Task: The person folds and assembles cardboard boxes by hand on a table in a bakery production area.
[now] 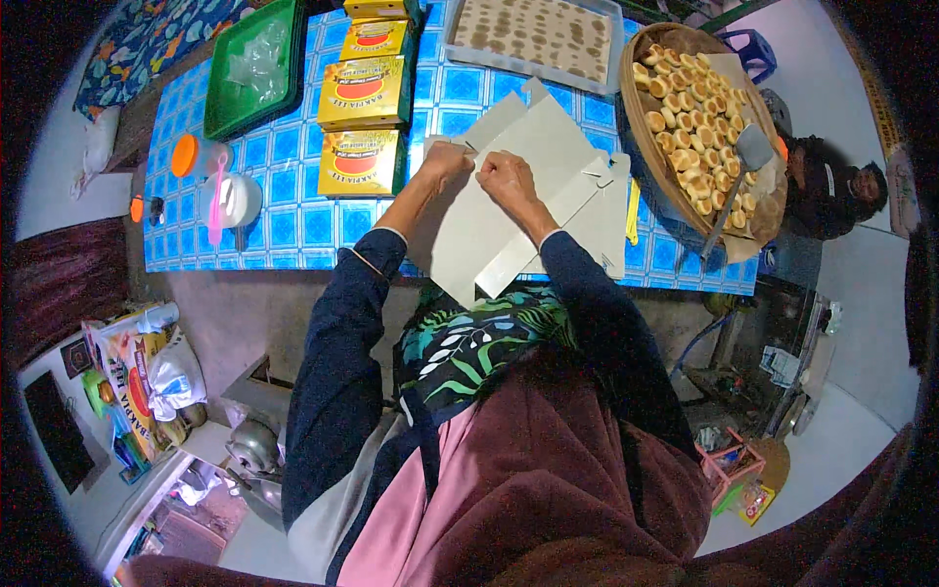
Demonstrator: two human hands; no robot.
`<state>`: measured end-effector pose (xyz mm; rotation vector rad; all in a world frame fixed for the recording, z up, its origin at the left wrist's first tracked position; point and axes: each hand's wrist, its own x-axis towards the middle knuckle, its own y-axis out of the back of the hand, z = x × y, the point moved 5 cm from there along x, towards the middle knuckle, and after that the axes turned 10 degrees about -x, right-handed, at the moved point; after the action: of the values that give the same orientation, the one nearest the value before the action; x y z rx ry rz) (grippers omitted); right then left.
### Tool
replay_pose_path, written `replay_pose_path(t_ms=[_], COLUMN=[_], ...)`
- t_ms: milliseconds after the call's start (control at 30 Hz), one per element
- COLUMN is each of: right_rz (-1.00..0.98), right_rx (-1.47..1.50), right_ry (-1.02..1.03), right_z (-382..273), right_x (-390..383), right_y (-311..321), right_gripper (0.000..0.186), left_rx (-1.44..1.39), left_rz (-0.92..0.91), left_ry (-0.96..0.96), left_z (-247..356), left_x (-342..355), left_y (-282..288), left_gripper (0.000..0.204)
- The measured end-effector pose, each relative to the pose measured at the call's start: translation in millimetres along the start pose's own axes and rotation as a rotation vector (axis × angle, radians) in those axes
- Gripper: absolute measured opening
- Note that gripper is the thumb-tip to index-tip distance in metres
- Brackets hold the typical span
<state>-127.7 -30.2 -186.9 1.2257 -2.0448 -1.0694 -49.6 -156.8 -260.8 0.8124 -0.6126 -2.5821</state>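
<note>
Your worktop (pixel 284 230), covered in a blue-and-white checked cloth, carries at its left an orange-lidded container (pixel 186 155), near a white tub (pixel 238 199) with a pink spoon (pixel 214 231) upright against its left side in view; whether the two touch, you cannot tell. Beyond these, a green tray (pixel 223 86) holds crumpled clear plastic (pixel 262 64). Next, a row of yellow boxes (pixel 360 164) runs toward the far edge. Middle: the pale cardboard sheet (pixel 558 147), creased and slotted, lies at a slant before you, its nearest corner reaching the front edge. Your left hand (pixel 445 164) is at its upper left side, grip together, clamped on the cardboard. Your right hand (pixel 509 181) is just beside it, knuckles up, fingers curled in, grip likewise clamped on the cardboard; fingertips hidden. Behind the sheet, a clear tray (pixel 452 44) holds brown-spotted paper (pixel 533 34). Right of the sheet, yellow strips (pixel 633 210) lie near its edge. Farther right, a round woven tray (pixel 638 132) bears many browned pastries (pixel 693 117), with metal tongs (pixel 751 149) across its right part.
</note>
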Motion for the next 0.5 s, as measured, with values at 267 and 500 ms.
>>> replay_pose_path(t_ms=[267, 500], right_rz=[0.052, 0.059], right_rx=[-0.159, -0.259], right_ry=[0.165, 0.297], right_z=[-20, -13], right_x=[0, -1], right_y=[3, -3], right_gripper=[0.01, 0.013], left_rx=[-0.245, -0.457], left_rz=[0.149, 0.127], left_ry=[0.025, 0.083], left_z=[-11, 17], left_x=[8, -15], left_y=[-5, 7], left_gripper=[0.025, 0.021])
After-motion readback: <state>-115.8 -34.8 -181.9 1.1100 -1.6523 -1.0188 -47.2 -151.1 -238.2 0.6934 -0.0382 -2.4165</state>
